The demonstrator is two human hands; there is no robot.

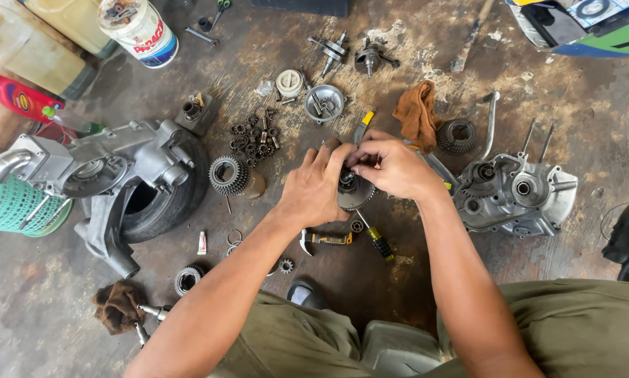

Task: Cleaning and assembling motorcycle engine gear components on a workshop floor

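My left hand (313, 187) and my right hand (393, 168) meet above the oily floor, both closed on a round toothed metal gear part (355, 197). The left hand cups its left side. The fingertips of the right hand pinch at its top centre. Much of the part is hidden by my fingers. A yellow-and-black screwdriver (377, 240) and a small hammer (323, 240) lie on the floor just below my hands.
An engine casing rests on a tyre (157, 206) at left, another casing half (516, 192) at right. Loose gears (229, 175), small parts (255, 138), a metal bowl (324, 103), a brown rag (415, 112), a white bucket (139, 29) and a green basket (13, 206) lie around.
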